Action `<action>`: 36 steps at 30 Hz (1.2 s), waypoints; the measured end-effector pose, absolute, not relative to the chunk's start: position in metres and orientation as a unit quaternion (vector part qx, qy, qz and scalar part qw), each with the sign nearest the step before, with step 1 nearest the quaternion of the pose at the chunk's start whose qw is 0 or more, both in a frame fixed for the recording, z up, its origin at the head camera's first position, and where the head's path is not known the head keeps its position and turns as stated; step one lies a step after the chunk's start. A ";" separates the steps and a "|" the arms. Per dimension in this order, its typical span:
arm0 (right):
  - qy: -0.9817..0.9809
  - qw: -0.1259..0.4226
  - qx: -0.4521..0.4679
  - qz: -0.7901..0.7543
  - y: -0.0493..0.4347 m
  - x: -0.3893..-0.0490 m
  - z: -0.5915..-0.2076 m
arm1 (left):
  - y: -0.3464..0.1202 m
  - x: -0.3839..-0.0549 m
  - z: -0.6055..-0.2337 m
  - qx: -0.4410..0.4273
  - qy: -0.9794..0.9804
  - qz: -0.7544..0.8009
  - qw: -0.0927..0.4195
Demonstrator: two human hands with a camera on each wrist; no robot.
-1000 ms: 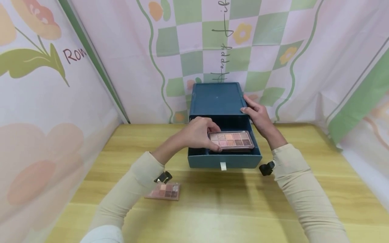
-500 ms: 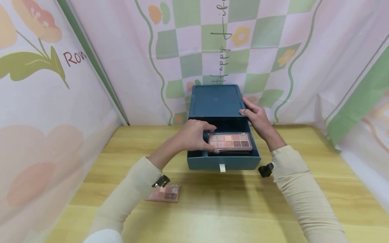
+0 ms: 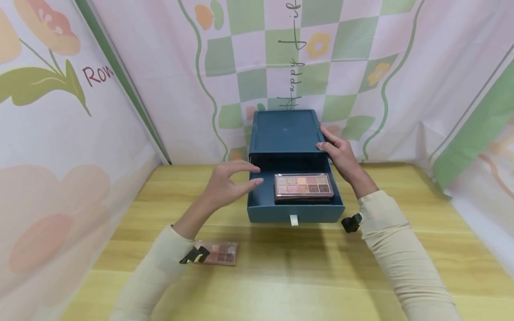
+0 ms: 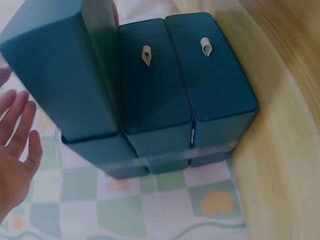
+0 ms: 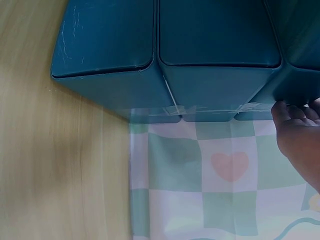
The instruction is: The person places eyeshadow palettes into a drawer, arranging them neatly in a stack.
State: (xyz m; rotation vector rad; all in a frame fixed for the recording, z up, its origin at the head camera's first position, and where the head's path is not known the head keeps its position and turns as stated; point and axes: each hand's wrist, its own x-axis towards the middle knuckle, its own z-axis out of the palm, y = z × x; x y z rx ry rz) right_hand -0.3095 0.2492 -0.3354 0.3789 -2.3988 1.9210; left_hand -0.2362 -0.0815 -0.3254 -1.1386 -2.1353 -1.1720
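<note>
A dark blue drawer cabinet [image 3: 286, 133] stands at the table's back with its top drawer [image 3: 271, 215] pulled out. Inside that drawer, on the right, an eyeshadow palette [image 3: 303, 185] lies on something dark, perhaps another palette. My left hand [image 3: 226, 185] hovers at the drawer's left side, thumb and fingers apart, holding nothing. On the cabinet's upper right edge, my right hand [image 3: 341, 156] grips with thumb on top and fingers along the side; some fingers are hidden in the head view. Another palette [image 3: 225, 254] lies on the table, partly behind my left wrist.
Below the pulled-out drawer, the left wrist view shows two closed drawers [image 4: 155, 85] with small pull tabs. A printed cloth [image 3: 249, 53] hangs right behind the cabinet. The wooden table [image 3: 289, 285] extends in front and to both sides.
My left hand has let go of the palette in the drawer and drawn back to the left, out of the drawer. The right hand stays on the cabinet.
</note>
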 end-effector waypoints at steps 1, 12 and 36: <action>-0.775 0.023 0.122 0.620 0.249 -0.309 -0.335 | -0.086 -0.236 -0.327 -0.413 -0.764 -0.436 0.234; -0.775 0.023 0.121 0.620 0.247 -0.310 -0.332 | -0.148 -0.225 -0.352 -0.340 -0.843 -0.402 0.108; -0.781 0.019 0.112 0.614 0.249 -0.307 -0.334 | -0.241 -0.198 -0.446 -0.241 -0.876 -0.377 -0.178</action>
